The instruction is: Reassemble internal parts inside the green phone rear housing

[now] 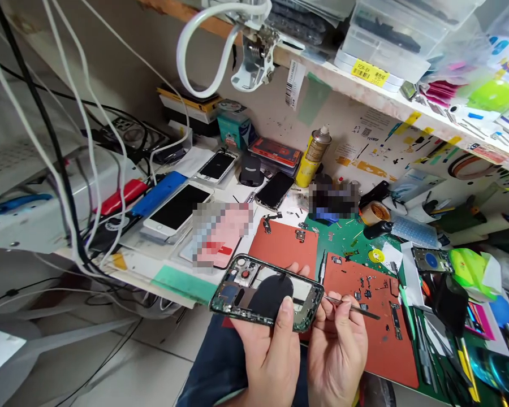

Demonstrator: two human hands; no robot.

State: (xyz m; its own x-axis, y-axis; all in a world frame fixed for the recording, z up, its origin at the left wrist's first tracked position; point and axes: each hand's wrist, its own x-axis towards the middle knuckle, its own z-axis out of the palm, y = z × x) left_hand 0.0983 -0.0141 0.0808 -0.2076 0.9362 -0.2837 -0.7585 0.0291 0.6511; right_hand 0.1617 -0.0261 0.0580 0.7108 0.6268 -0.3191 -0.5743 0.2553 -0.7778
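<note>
Head view: the open smartphone housing [266,291] is at the lower centre of the frame, raised in front of the person's lap, with its inner side facing the camera. Its long axis runs across the picture, dropping slightly from left to right. The camera module [244,275] lies at the left end; the black pad [271,297] covers the middle.

Left hand [274,345]: supports the housing from below. The thumb presses on the lower long edge and reaches onto the black pad; fingertips show beyond the upper long edge. The housing is clamped between thumb and fingers.

Right hand [337,342]: positioned at the right end of the housing, level with its lower right corner. Thumb and index finger pinch the metal pry tool [371,313]. The flat, dark end of the tool points to the right of the frame; the narrow end points left, towards the right short edge of the housing. Tool and housing axes are nearly parallel.

Controlling relation: narrow tool end to right short edge. The housing lies directly left of the pinching fingers, and the right hand is the nearer to that edge. Whether the narrow end touches the edge or only overlaps it in the picture cannot be told.

Adjacent items: a silver screwdriver [323,267] lies just above the housing's right end, beside the right orange mat [392,362], which carries small phone components [368,294].
</note>
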